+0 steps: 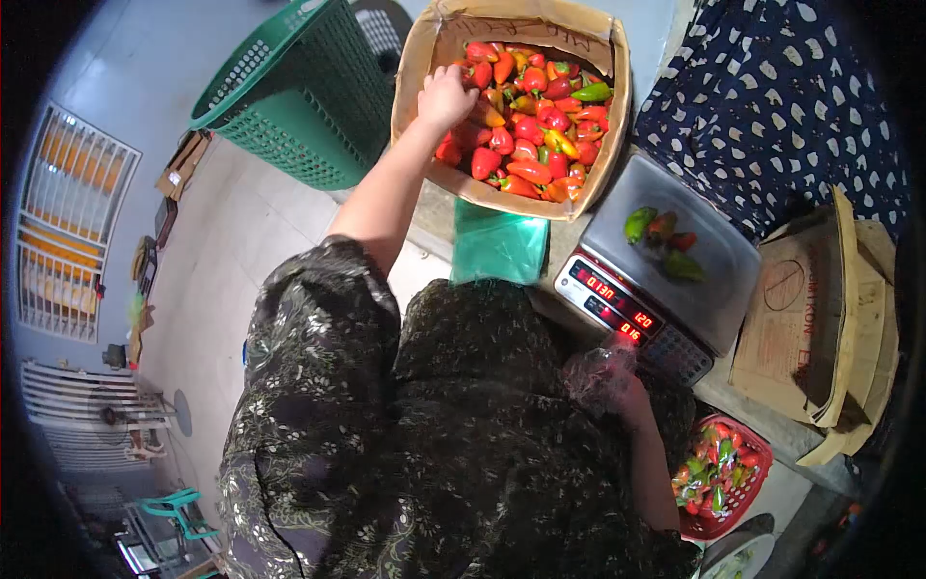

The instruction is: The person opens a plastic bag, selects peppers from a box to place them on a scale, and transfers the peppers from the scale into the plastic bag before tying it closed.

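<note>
My left hand [447, 99] reaches into a cardboard box [413, 48] of red, orange and a few green peppers [529, 127]. Its fingers look parted and touch the peppers near the box's left wall; their tips are partly hidden. In front of my body, my right hand [629, 394] is closed on a crumpled clear plastic bag [596, 376]. Just above that hand stands a digital scale [719, 299] with lit red numbers. Several green and reddish peppers [664, 241] lie on its metal pan.
Green plastic bags [500, 241] lie below the box. A tall green basket [299, 101] stands left, and an opened carton [791, 309] right of the scale. A red basket [762, 475] of bagged peppers sits lower right. Dark patterned cloth [772, 106] hangs upper right.
</note>
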Tool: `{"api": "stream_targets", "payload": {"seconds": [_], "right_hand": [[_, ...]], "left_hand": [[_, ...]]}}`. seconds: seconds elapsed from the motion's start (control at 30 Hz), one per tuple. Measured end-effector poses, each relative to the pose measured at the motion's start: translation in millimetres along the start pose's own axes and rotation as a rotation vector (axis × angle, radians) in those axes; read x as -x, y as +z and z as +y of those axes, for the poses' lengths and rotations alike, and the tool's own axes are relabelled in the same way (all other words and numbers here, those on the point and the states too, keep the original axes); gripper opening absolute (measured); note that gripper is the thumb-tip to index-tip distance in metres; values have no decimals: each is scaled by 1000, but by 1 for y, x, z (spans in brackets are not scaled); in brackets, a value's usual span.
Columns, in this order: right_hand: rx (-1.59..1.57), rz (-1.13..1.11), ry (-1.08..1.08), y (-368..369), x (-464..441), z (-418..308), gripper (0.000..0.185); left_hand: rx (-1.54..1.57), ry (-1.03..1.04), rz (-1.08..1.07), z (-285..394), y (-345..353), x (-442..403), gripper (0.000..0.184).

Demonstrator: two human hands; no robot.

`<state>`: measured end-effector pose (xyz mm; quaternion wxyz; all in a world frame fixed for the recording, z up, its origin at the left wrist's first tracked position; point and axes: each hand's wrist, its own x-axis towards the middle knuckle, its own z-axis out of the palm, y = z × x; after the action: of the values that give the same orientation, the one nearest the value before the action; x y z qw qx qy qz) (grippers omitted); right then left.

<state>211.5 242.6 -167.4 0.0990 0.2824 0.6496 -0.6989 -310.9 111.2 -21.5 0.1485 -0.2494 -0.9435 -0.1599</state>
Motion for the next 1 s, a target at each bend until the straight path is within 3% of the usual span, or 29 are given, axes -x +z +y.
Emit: {"api": "stream_targets", "payload": {"seconds": [0.1,0.2,0.27,0.3,0.37,0.43,0.5,0.57,0.6,0.7,0.8,1.0], "right_hand": [[-109,2,-62,-4,-7,29,35],[-36,-25,-20,4,8,-15,37],[-16,-76,-76,-1,-3,8,55],[-5,-103,-109,-3,-8,16,64],[12,-78,-99,-5,-9,19,47],[43,-51,-92,-3,-8,15,39],[89,-30,-78,-2,-2,8,40],[150,-36,-18,-5,-3,8,54],[181,-40,13,-7,-1,9,61],[19,8,33,-8,2,23,60],[-118,-97,-84,-3,0,16,52],[-116,-53,-66,2,3,3,45]], "left_hand": [[-127,-16,-83,5,9,-9,52],[-220,-61,-87,10,23,-20,57],[-235,-37,-38,5,33,-22,57],[-157,44,55,4,39,-18,53],[-30,323,283,14,45,-2,50],[52,560,299,42,33,28,45],[215,780,-35,64,32,49,43],[373,968,-279,74,41,66,46],[359,1016,-217,74,42,70,43],[331,664,-378,59,36,73,44],[172,717,-414,54,44,70,39],[-134,725,-469,64,43,72,37]]}}
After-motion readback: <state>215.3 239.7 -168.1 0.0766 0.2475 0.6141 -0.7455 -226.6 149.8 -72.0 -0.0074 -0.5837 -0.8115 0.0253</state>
